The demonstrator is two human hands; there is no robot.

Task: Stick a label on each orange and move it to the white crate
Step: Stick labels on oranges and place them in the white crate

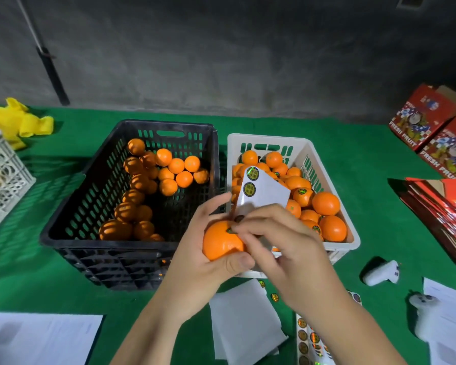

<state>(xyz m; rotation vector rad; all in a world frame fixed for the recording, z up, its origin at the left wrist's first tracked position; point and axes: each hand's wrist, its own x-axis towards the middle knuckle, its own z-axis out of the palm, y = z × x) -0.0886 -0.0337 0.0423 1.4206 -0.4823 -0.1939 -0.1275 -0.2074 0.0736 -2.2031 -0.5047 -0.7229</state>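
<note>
Fingers (244,230) of right hand (287,248) pinch small round label (231,230) onto firm, smooth round orange (221,243), cupped in left hand (203,248) at white plastic crate's (353,233) near-left corner; grip fruit's sides, peel likely slippery.

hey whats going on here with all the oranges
A person is labelling oranges. The left hand holds one orange and a sticker sheet in front of the crates, while the right hand presses a label onto the fruit. The black crate holds more oranges; the white crate holds oranges, several visibly labelled.
</note>
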